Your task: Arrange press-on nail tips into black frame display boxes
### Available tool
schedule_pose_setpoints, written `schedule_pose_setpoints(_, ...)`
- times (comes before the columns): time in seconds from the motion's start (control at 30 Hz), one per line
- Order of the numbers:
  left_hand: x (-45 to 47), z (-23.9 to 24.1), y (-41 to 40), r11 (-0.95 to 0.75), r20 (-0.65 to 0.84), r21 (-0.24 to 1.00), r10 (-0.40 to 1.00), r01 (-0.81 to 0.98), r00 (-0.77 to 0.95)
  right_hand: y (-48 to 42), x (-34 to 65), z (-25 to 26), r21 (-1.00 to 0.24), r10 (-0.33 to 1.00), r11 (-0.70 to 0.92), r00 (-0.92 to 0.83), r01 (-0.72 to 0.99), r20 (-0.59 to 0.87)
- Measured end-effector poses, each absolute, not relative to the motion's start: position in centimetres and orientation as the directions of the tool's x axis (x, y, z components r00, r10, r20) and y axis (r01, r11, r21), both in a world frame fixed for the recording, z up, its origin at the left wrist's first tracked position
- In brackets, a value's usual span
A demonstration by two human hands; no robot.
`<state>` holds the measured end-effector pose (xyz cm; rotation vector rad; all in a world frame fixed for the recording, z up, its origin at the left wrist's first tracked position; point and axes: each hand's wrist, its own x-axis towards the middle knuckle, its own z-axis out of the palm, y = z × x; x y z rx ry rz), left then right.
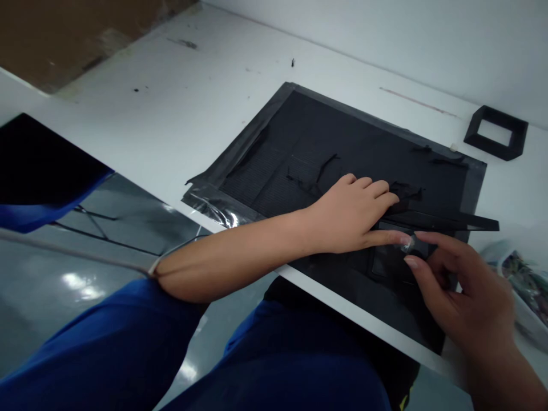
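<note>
My left hand [357,214] reaches across a black mat [274,165]. Its fingers are bent over a thin-edged black piece [462,220] that sticks out to the right, and its thumb stretches toward my right hand. With thumb and forefinger, my right hand [466,291] pinches a small, partly clear, shiny piece [411,245]; its exact kind is too blurred to tell. The left thumb tip touches or nearly touches that piece. Below both hands lies a dark, flat rectangular part [391,262], hard to distinguish from the mat. The left fingertips' contact is partly hidden.
A black rectangular frame [496,132] stands at the right rear of the white table [205,74]. Beside my right wrist is a clear bag or tub [528,291] with mixed contents. Black scraps [327,165] lie on the mat. Brown cardboard [85,40] is at the upper left.
</note>
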<state>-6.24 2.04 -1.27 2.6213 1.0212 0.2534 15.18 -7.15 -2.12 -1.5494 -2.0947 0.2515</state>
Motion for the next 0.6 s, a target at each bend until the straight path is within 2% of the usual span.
schedule_pose_setpoints(0.2, -6.21, -1.29, 1.97, -0.695, 0.048, 0.338, 0.686, 0.634, 0.726, -7.35, 14.85, -1.84, -0.408, 0.941, 0.294, -0.187, 0.864, 0.282)
schedule_pose_setpoints(0.6, -6.18, -1.27, 1.86, -0.701, 0.055, 0.329, 0.683, 0.633, 0.728, -7.54, 14.40, -1.75, -0.424, 0.953, 0.245, -0.136, 0.872, 0.271)
